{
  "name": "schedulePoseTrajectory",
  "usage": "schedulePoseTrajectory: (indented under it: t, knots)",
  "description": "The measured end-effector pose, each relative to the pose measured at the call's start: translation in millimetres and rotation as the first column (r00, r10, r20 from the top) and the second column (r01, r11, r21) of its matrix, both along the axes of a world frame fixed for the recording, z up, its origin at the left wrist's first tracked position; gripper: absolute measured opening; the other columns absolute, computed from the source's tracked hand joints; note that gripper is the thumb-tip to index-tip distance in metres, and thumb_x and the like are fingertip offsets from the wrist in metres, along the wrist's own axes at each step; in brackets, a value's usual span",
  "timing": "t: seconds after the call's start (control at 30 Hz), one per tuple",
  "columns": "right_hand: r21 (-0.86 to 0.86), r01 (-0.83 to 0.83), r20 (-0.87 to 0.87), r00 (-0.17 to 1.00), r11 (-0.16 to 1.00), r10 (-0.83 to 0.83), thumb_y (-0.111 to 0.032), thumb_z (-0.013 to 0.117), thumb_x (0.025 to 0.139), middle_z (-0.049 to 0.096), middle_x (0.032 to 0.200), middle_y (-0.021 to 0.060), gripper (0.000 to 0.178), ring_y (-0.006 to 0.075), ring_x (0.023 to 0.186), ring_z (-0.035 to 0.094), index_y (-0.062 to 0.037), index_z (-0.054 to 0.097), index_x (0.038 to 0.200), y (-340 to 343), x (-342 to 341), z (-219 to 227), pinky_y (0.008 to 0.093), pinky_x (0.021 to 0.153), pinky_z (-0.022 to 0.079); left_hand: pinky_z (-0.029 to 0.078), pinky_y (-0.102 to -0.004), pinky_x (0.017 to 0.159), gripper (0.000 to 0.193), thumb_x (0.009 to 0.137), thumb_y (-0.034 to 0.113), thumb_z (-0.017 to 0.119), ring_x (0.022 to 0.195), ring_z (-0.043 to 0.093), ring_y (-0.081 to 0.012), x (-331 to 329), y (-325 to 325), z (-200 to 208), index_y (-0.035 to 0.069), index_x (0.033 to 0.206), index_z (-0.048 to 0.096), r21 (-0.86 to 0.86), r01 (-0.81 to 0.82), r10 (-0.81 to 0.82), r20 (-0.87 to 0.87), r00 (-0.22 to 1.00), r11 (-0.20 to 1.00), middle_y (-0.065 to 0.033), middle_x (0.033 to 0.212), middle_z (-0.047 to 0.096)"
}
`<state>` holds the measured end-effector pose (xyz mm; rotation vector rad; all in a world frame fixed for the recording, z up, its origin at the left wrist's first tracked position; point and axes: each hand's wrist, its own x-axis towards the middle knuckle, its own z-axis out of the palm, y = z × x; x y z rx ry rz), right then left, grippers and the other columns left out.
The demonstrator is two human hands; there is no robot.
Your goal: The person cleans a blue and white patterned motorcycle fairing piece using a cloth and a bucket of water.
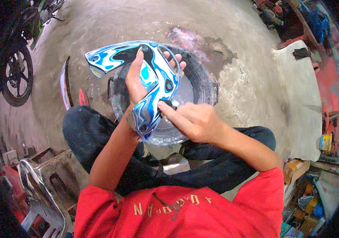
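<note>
Head view: basin (206,85) partly behind patterned panel (162,75)

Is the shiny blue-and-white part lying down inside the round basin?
No, the left hand holds the blue-and-white part up above the round basin.

"How many hands?"
"2: 1 left hand (136,79), 1 right hand (196,121)."
"Touching them?"
"1 patterned panel (162,73) in the left hand, 1 black pad (166,104) at the right hand's fingertip."
"Beneath them?"
"1 basin (202,81)."
"Farther off?"
"1 black wheel (16,75) showing whole, left of the left hand."
</note>
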<state>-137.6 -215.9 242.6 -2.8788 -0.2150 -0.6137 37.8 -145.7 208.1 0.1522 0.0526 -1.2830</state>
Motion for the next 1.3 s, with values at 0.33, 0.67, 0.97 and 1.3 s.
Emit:
schedulePoseTrajectory:
  t: [0.33,0.67,0.97,1.3]
  knots:
    - [-0.078,-0.007,0.037,0.999,0.997,0.01,-0.009,0.067,0.076,0.052,0.068,0.0009,0.055,0.0143,0.061,0.058,-0.0063,0.065,0.131,1,-2,1,0.0307,0.05,0.048,0.045,-0.0578,0.106,0.065,0.094,0.053,0.06,0.126,0.053,-0.0437,2,1,-4,-0.006,0.123,0.056,0.011,0.029,-0.028,-0.052,0.998,1.0,-0.0306,0.13,0.056]
    - [-0.064,0.055,0.101,0.994,0.996,-0.048,-0.01,0.066,0.078,0.05,0.067,0.0017,0.053,0.0158,0.06,0.057,-0.0048,0.064,0.131,-29,8,-11,0.0321,0.048,0.046,0.044,-0.0574,0.108,0.061,0.095,0.051,0.06,0.121,0.056,-0.0408,-8,1,9,-0.004,0.122,0.057,0.1,-0.003,0.014,-0.108,0.994,0.995,-0.0286,0.127,0.058]
    - [-0.115,0.083,0.075,0.994,0.99,-0.075,-0.011,0.066,0.079,0.049,0.068,0.0007,0.051,0.0142,0.06,0.057,-0.0033,0.064,0.13,-37,14,-6,0.0312,0.047,0.044,0.045,-0.0572,0.106,0.067,0.093,0.056,0.06,0.123,0.056,-0.0434,-6,1,4,-0.004,0.123,0.057,0.097,0.022,-0.009,-0.135,0.991,0.995,-0.0295,0.129,0.057]
    - [-0.106,0.048,0.081,0.996,0.993,-0.04,-0.012,0.066,0.079,0.051,0.069,0.0027,0.053,0.017,0.062,0.059,-0.0026,0.062,0.131,-27,16,-19,0.0327,0.049,0.047,0.045,-0.058,0.106,0.065,0.093,0.054,0.062,0.122,0.056,-0.0443,0,1,0,-0.004,0.122,0.056,0.155,-0.014,0.03,-0.102,0.994,0.988,-0.0288,0.127,0.058]
